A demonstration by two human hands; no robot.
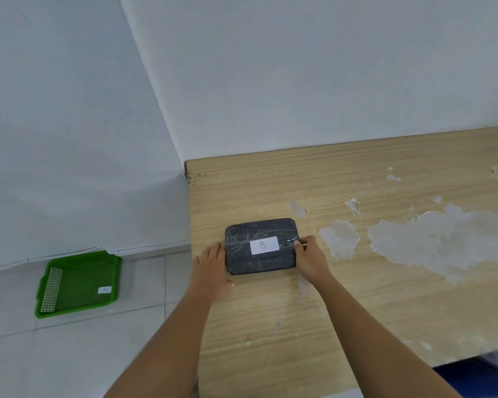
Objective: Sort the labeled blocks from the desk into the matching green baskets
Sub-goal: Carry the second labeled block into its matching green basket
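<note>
A dark grey block with a white label reading "B" lies flat on the wooden desk, near its left edge. My left hand presses against the block's left side and my right hand grips its right side. The block rests on the desk between both hands. A green basket with a small white label sits on the floor to the left of the desk; its letter is too small to read.
White walls meet in a corner behind the desk. The desk surface has large worn, peeling patches on the right. Pale floor tiles lie left of the desk. Something blue shows at the lower right.
</note>
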